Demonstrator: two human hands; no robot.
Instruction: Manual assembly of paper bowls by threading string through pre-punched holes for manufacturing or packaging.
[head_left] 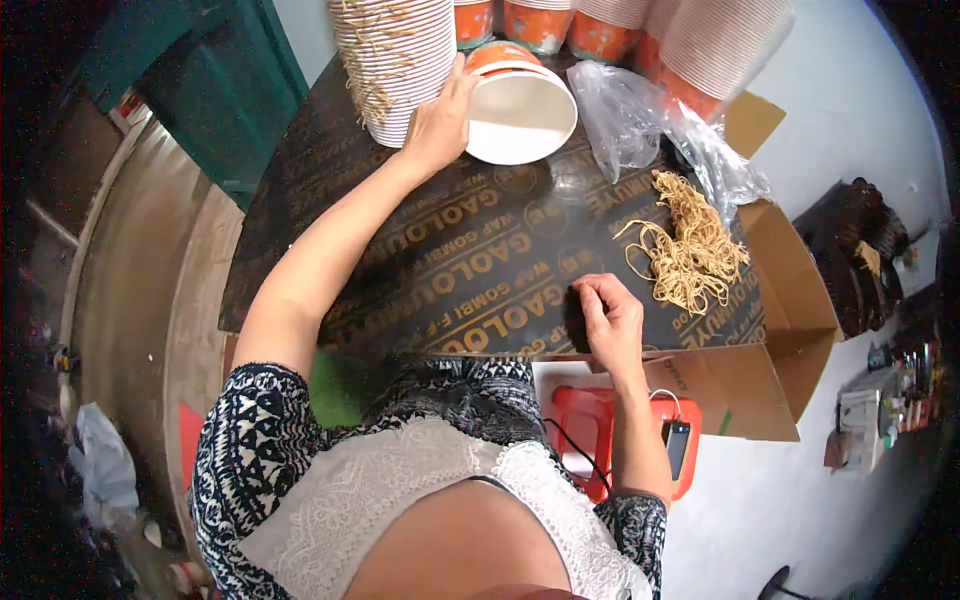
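Observation:
My left hand (440,125) reaches to the far side of the table and is closed on the rim and side of a paper bucket (520,120). The bucket is orange outside and white inside, tilted so its mouth faces me. Just left of that hand stands a tall stack of nested paper buckets (400,60) with tan cord strands hanging down its side. My right hand (612,318) rests by the table's near edge, fingers curled in; whether they hold anything is hidden. To its right lies a loose tangle of tan cord (695,250).
The dark printed tabletop (450,260) lies before me. More stacked buckets (610,25) line the back. A clear plastic bag (630,115) lies by the cord, and an open cardboard box (790,300) stands at the right. Below the edge, a phone (677,445) sits on a red stool (585,425).

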